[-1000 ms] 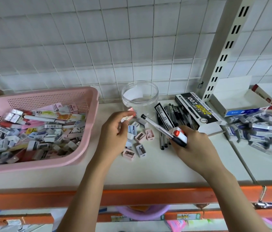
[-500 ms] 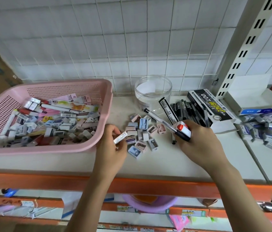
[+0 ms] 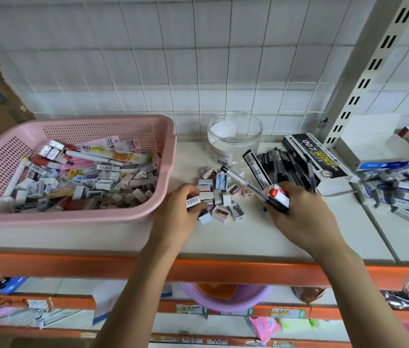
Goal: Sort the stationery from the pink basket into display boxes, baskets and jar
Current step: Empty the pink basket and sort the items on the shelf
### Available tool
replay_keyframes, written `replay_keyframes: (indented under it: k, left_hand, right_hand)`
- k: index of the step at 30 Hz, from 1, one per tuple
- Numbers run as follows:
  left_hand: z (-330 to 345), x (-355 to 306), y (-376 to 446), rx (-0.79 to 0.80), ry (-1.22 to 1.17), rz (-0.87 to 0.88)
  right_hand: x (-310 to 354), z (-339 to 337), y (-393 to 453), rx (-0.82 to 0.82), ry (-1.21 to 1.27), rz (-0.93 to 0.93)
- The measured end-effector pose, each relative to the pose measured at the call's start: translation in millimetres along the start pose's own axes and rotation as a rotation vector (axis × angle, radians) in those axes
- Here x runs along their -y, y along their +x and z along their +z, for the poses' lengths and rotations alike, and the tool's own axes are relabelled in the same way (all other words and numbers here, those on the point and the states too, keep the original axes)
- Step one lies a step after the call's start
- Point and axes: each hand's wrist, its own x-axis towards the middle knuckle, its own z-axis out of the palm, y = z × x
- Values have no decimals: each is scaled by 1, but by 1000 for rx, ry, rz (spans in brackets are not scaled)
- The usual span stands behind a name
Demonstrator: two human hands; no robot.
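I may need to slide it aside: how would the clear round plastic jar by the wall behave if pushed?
The clear round plastic jar looks nearly empty, so probably light and easy to slide. It is wide and squat, so unlikely to tip. Upright on its flat base, it shouldn't roll.

Single head-worn view, wide-angle. Looks forward and down onto the counter (image 3: 223, 237), close in, tiled wall (image 3: 198, 59) behind, lower shelves (image 3: 123, 305) along the bottom edge.

Left hand (image 3: 177, 214) pinches eraser (image 3: 193, 202) — right hand (image 3: 301, 217) grips pen (image 3: 244, 183).
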Motion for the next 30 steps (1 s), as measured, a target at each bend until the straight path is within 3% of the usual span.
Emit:
replay_keyframes:
  k: [8, 13, 20, 27, 30]
  left_hand:
    - [4, 0, -7, -69, 95, 136]
    - [3, -12, -12, -95, 11, 252]
    - [0, -11, -20, -80, -22, 201]
    - [-8, -5, -21, -213, 2, 205]
    - [-9, 1, -19, -201, 6, 190]
  right_hand:
    - [-3, -17, -6, 0, 148, 54]
    - [-7, -33, -1, 27, 354, 146]
    - [0, -27, 18, 133, 438, 114]
    - [41, -5, 46, 314, 205, -60]
    - [48, 1, 50, 391, 293, -36]
